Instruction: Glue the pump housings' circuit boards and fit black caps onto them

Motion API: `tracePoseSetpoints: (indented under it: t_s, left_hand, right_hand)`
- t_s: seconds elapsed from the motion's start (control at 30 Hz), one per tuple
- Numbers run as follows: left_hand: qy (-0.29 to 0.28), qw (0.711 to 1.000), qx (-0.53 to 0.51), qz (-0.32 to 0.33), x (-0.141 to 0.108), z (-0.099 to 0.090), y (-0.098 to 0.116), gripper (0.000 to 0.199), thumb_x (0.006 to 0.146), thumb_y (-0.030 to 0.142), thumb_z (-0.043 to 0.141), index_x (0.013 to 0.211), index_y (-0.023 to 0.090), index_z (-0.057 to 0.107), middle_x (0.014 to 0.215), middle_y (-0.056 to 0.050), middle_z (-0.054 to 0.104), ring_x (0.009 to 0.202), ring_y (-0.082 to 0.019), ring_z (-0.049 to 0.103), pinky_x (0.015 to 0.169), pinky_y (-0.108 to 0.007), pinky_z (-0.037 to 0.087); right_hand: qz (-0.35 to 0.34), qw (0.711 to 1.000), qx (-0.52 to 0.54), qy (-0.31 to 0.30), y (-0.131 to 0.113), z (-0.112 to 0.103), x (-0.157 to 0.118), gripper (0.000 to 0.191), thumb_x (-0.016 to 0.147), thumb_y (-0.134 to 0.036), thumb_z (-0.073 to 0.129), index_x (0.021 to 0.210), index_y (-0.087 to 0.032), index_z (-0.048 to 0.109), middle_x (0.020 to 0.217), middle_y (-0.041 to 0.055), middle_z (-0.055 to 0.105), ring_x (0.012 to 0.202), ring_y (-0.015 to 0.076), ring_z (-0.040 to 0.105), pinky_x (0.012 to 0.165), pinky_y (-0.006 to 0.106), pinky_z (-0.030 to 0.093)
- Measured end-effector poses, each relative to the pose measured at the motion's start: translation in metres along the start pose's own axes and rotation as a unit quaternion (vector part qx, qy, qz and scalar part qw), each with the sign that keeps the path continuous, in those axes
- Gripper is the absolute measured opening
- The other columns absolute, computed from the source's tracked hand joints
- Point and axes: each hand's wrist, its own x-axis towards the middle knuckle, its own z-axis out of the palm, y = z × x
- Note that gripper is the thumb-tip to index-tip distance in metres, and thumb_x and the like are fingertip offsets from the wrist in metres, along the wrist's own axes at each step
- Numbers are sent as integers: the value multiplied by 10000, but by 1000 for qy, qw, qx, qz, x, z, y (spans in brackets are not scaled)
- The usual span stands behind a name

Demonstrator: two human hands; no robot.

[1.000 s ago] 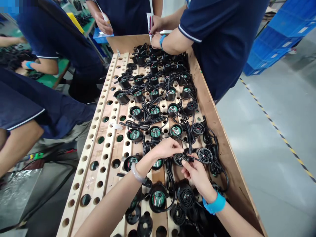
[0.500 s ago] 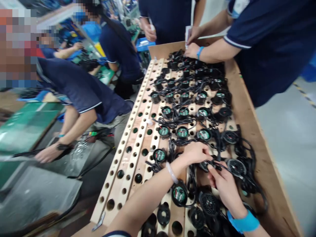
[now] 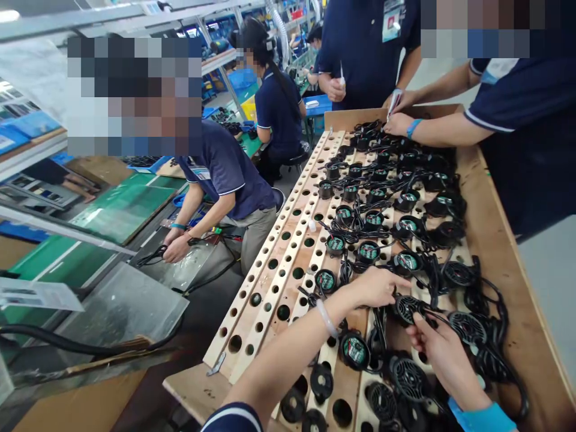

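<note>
Grille cover (image 3: 407, 308): at four o'clock in my view.
My right hand (image 3: 443, 351): at its four o'clock, thumb touching the rim; I can't quite tell whether I'm pinching it.
My left hand (image 3: 378, 287): at its ten o'clock, loosely open, index finger outstretched.
Green-board housing (image 3: 354, 350): at its eight o'clock.

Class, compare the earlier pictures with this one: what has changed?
The view has swung left, so the wooden board sits further right in the picture. The left hand, earlier pinched near the round grille cover, now extends its index finger. The right hand stays at the cover's edge; a white tube remains at the far end.
</note>
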Motion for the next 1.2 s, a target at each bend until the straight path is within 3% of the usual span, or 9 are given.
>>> tracePoseSetpoints:
  t_s: [0.13,0.23,0.33,0.47,0.63,0.73,0.83,0.97,1.2]
  left_hand:
    - [262,942,-210,5,-62,-45,-14,307,761,210,651,1067,185,674,1059,-66,703,943,-167,652,851,-295,521]
    - [520,811,-257,-78,-105,-72,-41,221,715,272,695,901,155,672,862,-51,688,799,-143,643,739,-262,532]
    - [583,759,-270,-105,-137,-76,-61,271,721,340,684,903,154,608,816,-17,626,727,-111,613,641,-215,513]
    - [605,750,-238,-118,-171,-52,-57,271,766,385,662,911,171,581,798,-2,600,706,-112,600,620,-209,503]
    - [501,855,-81,-107,-202,-25,-38,163,879,315,538,785,185,567,766,-5,586,712,-124,575,680,-240,495]
    - [374,924,23,-71,-207,-18,-35,125,872,223,507,772,199,579,855,-35,608,843,-171,605,752,-293,512]
    - [258,961,80,-52,-203,-11,-38,234,851,133,457,1012,236,593,1069,-64,598,1046,-209,582,895,-382,503]
    - [182,970,154,-48,-194,2,-37,516,797,171,593,1285,259,451,1269,-101,514,1205,-272,486,994,-482,443]
    - [86,951,294,39,-165,30,-16,634,762,359,712,1309,195,437,1277,-144,523,1257,-335,420,1078,-615,229]
  right_hand:
    - [-5,1000,21,-11,0,-1,-1,530,597,-570,767,853,-201,485,577,-6,625,485,115,523,437,222,395]
    - [12,999,44,3,-6,2,-5,543,552,-526,792,851,-213,464,580,-9,634,488,129,541,445,238,409]
    - [34,996,73,21,-14,4,-11,517,550,-440,785,885,-219,459,603,-6,649,516,156,587,460,261,441]
    - [71,992,105,21,-20,-5,-24,519,598,-307,740,1044,-201,497,753,49,709,722,225,689,609,344,549]
    - [78,995,63,-25,-30,-26,-56,591,630,-403,779,1135,-167,580,1017,128,715,977,264,674,908,417,535]
    - [21,999,-31,3,-30,-31,-75,611,609,-568,754,1057,-164,656,983,126,722,938,278,678,894,430,539]
    - [-47,989,-139,34,-19,-30,-87,563,639,-626,692,991,-187,690,955,108,728,910,280,674,886,444,528]
    - [-165,939,-298,47,3,-22,-98,378,784,-507,600,1020,-223,679,1031,79,703,961,261,645,896,436,504]
    - [-322,801,-505,3,19,13,-107,306,799,-362,648,1084,-251,638,1114,83,626,1044,278,551,878,435,430]
